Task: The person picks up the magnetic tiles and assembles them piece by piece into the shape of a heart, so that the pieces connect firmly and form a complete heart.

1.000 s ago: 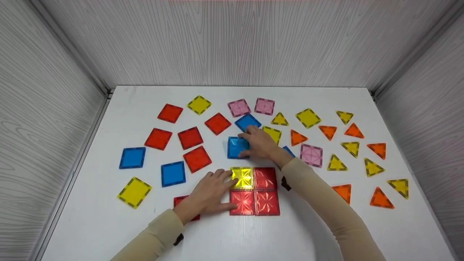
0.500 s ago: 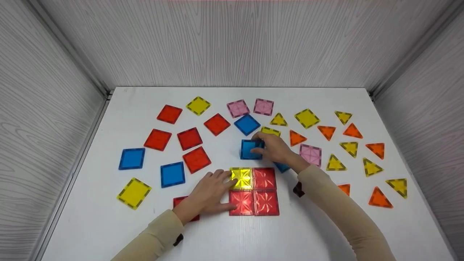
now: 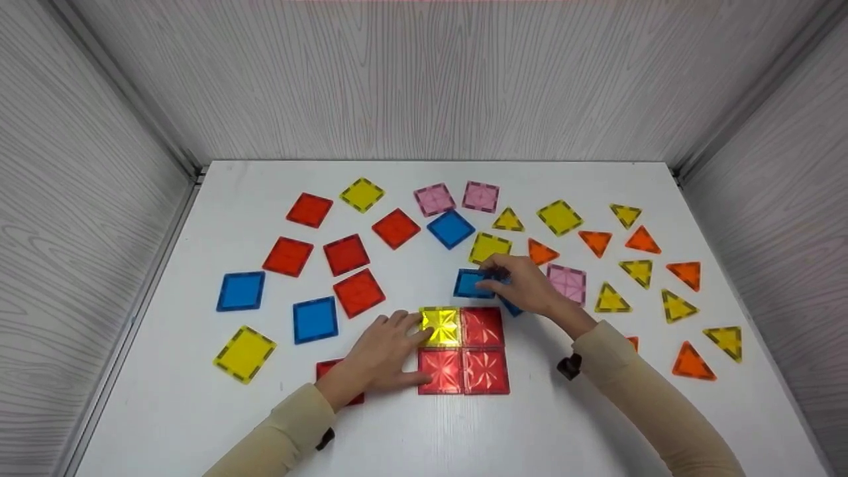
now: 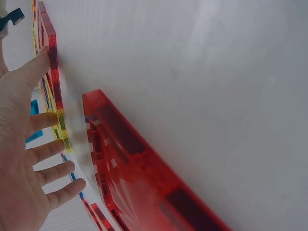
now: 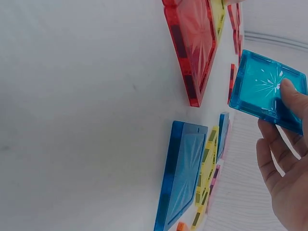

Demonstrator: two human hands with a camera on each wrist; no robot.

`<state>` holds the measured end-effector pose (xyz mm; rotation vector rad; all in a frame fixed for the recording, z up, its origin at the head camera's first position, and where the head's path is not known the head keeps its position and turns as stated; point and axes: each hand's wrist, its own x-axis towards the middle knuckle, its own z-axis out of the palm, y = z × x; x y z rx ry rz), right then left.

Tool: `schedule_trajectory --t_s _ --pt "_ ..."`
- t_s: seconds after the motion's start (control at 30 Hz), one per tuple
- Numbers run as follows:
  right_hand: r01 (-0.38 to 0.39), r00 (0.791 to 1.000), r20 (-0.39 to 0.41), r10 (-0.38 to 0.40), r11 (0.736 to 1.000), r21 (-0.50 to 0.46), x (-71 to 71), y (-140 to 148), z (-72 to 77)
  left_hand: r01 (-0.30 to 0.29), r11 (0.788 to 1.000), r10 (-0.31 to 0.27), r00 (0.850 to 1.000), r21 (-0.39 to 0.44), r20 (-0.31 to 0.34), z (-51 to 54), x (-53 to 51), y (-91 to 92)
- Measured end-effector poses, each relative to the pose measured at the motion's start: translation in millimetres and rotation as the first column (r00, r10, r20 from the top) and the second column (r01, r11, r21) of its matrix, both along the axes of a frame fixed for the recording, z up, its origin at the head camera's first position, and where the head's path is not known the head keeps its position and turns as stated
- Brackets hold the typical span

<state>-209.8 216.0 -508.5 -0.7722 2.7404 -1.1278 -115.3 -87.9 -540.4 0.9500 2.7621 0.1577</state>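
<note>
A blue square magnetic tile [image 5: 260, 82] is pinched between the thumb and fingers of my right hand [image 3: 527, 288], tilted and raised above the table. Just below it lies another blue tile [image 3: 510, 306], partly covered by that hand. One yellow tile [image 3: 440, 326] and three red tiles [image 3: 485, 372] form a flat two-by-two block in front of me. My left hand [image 3: 387, 351] rests at the block's left side, fingers spread, thumb at the lower left red tile and fingertips at the yellow one. A further red tile [image 4: 130, 163] lies partly hidden under the left wrist.
Loose red squares [image 3: 358, 293], blue squares [image 3: 315, 319] and yellow squares [image 3: 244, 354] lie to the left. Pink tiles [image 3: 481, 197] are at the back. Yellow triangles [image 3: 615, 298] and orange triangles [image 3: 693, 361] spread over the right. Walls enclose the table's back and sides.
My right hand has lifted the blue tile off the table and carried it right and slightly toward me, tilting it. My left hand stays in place at the block.
</note>
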Motion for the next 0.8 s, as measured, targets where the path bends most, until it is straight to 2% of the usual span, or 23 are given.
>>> schedule_trajectory --t_s 0.3,0.63,0.8 --pt "0.005 1.000 0.016 -0.006 1.000 0.004 14.5 14 -4.0 -0.001 1.000 0.001 1.000 -0.009 -0.001 1.5 -0.1 0.6" --pt "-0.030 1.000 0.008 0.030 1.000 -0.008 19.1 16 -17.7 0.001 1.000 -0.001 1.000 -0.016 -0.004 1.2 1.0 0.4" --pt "-0.016 1.000 0.025 0.017 1.000 -0.008 19.9 17 -18.1 0.010 1.000 -0.010 1.000 0.021 0.003 1.8 -1.9 -2.2"
